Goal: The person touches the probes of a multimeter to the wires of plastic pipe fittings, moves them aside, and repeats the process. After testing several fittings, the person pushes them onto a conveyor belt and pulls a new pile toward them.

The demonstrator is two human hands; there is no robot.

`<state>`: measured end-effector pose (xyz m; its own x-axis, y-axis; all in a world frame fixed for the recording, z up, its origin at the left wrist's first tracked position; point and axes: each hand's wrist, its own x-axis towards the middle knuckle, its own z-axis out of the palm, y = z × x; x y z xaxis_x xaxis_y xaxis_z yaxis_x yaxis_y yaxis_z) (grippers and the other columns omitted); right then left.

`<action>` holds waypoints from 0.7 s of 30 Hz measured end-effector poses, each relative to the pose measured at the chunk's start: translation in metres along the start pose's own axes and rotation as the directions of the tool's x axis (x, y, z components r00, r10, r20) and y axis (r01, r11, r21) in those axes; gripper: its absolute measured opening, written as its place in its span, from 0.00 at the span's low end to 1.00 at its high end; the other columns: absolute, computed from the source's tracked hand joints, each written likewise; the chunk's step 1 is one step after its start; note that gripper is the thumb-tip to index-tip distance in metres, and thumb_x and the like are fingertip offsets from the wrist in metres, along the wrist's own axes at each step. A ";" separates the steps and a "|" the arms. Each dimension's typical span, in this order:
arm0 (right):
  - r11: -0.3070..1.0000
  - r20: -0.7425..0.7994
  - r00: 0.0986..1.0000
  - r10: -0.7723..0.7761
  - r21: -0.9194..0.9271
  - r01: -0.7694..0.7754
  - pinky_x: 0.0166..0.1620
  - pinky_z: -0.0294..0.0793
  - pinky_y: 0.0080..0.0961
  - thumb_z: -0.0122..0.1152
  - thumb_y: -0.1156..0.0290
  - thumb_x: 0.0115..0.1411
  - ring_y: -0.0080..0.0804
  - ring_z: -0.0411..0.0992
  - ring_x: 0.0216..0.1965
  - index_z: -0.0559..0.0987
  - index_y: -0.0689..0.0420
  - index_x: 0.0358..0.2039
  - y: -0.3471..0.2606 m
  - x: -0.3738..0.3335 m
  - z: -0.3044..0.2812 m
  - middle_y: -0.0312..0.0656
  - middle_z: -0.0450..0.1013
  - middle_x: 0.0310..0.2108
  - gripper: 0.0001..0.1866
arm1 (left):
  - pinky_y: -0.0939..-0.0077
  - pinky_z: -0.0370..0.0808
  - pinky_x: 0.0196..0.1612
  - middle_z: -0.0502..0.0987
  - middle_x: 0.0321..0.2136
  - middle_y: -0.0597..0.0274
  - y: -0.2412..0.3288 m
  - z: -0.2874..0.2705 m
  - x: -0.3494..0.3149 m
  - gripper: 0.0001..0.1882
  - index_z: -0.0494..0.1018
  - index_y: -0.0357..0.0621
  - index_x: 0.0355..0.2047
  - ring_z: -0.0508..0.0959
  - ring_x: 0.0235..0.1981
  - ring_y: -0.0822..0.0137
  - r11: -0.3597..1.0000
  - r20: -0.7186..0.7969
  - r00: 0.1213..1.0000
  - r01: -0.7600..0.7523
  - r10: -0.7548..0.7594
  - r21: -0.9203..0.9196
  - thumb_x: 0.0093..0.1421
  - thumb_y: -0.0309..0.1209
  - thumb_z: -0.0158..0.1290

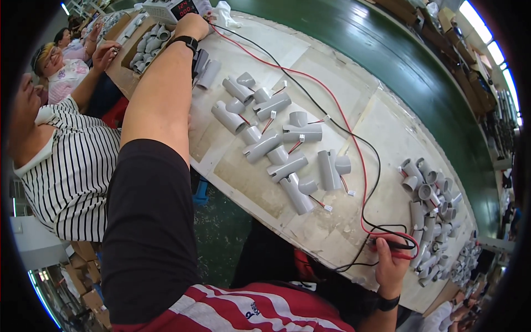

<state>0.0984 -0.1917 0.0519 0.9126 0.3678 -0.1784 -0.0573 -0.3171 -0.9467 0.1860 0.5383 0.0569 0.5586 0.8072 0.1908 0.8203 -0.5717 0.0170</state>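
Note:
My left arm reaches to the far left, where my left hand (pixel 193 25) is at the front of a bench power supply (pixel 165 10) with a red digital display. The fingers of that hand are turned away and hidden. Near the right end of the table, my right hand (pixel 391 266) is closed round a pair of red and black test probes (pixel 399 249). Their red cable (pixel 332 104) and black cable (pixel 378 160) run across the table to the power supply. Between my hands lie several grey T-shaped pipe fittings (pixel 330 170), with short wires ending in white connectors (pixel 351 193).
A heap of similar grey fittings (pixel 434 221) fills the table's right end. A box of grey parts (pixel 149 47) stands at the far left, beside a seated person in a striped top (pixel 72 166). A crumpled white bag (pixel 224 14) lies by the power supply.

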 end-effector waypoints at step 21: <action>0.922 0.081 0.952 -0.295 -0.236 0.306 0.31 0.73 0.23 0.66 0.67 0.66 0.20 0.74 0.25 0.83 0.62 0.34 0.024 0.022 -0.002 0.34 0.77 0.23 0.10 | 0.73 0.78 0.44 0.82 0.35 0.59 -0.021 -0.134 -0.172 0.14 0.78 0.37 0.49 0.81 0.38 0.66 0.589 -0.386 0.583 -0.800 0.715 -0.117 0.66 0.30 0.56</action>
<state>0.1176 -0.1929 0.0262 0.8529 0.5147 0.0873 0.3218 -0.3868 -0.8642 0.0565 0.3917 0.1553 0.8645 0.0046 0.5027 0.0216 -0.9994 -0.0281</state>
